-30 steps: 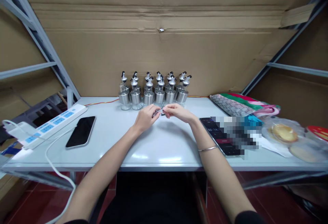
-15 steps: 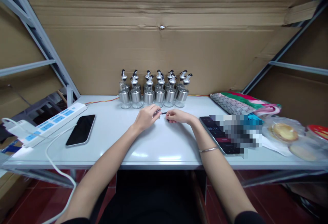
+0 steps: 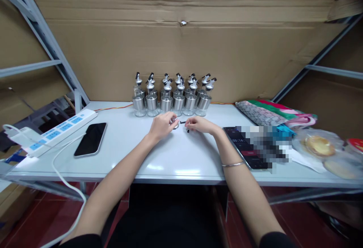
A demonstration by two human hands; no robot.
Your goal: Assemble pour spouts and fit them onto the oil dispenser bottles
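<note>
My left hand (image 3: 162, 126) is closed with its fingertips around a small silvery rounded part (image 3: 176, 125), just above the white table (image 3: 176, 153). My right hand (image 3: 200, 124) pinches a tiny black piece (image 3: 188, 130) that pokes out below its fingertips. Between the two hands lies a thin, dark, bent piece (image 3: 182, 122) on the tabletop. Behind them stand two rows of glass bottles with steel sleeves (image 3: 166, 103), upright and topped with silver and black pourer spouts.
To the left are a phone (image 3: 90, 139), a white power strip (image 3: 61, 132) and a white cable (image 3: 53, 164). On the right lie a second phone (image 3: 241, 145), partly blurred out, folded cloth (image 3: 279, 112) and wrapped pastry (image 3: 319, 145). Cardboard (image 3: 181, 51) walls the back.
My hands have shifted slightly, and the black piece now shows below my right fingertips. More of the silvery part is visible at my left hand. The whole view has tilted a little.
</note>
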